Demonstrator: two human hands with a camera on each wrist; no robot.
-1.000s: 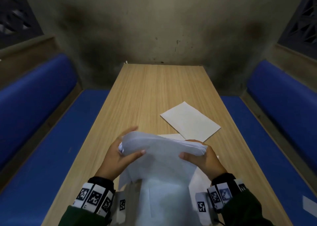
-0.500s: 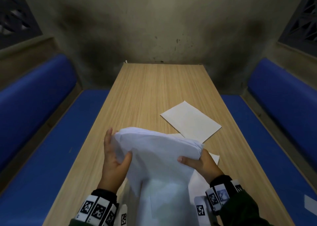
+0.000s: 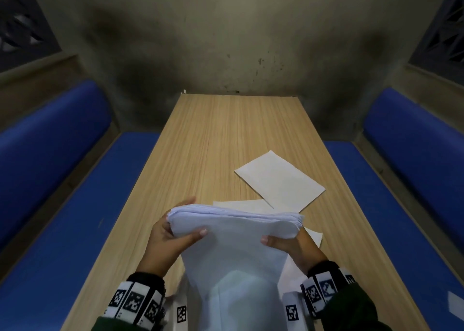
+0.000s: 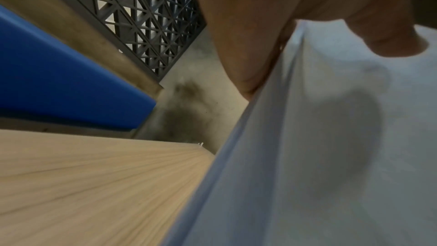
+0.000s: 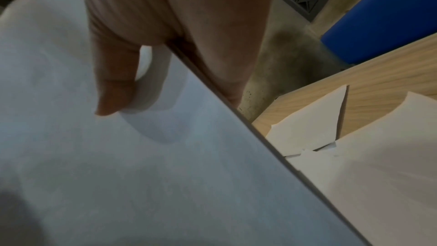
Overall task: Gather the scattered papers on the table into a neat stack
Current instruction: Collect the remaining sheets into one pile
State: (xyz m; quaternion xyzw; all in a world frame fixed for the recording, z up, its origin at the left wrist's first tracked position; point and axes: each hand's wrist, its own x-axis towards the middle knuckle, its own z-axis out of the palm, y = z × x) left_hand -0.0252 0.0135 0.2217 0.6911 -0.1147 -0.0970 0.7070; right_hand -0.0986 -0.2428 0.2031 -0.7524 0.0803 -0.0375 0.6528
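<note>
A thick bundle of white papers (image 3: 236, 232) stands upright over the near end of the wooden table (image 3: 226, 135). My left hand (image 3: 173, 237) grips its left edge, thumb on the near face and fingers behind. My right hand (image 3: 288, 245) grips the right edge the same way. In the left wrist view the thumb presses the paper bundle (image 4: 331, 137). The right wrist view shows the thumb lying on the bundle's face (image 5: 141, 156). One loose sheet (image 3: 280, 180) lies flat farther off to the right. More sheets (image 3: 241, 204) lie on the table under and behind the bundle.
Blue padded benches (image 3: 62, 180) (image 3: 411, 170) run along both sides of the table. A stained concrete wall (image 3: 231, 42) closes off the far end. Dark lattice grilles (image 3: 22, 22) sit above each bench. The loose sheets (image 5: 366, 156) also show in the right wrist view.
My left hand went from holding the bundle's left edge with fingers upright to clamping it, thumb across the near face. The bundle's top edge has levelled and squared up. My right hand kept its grip.
</note>
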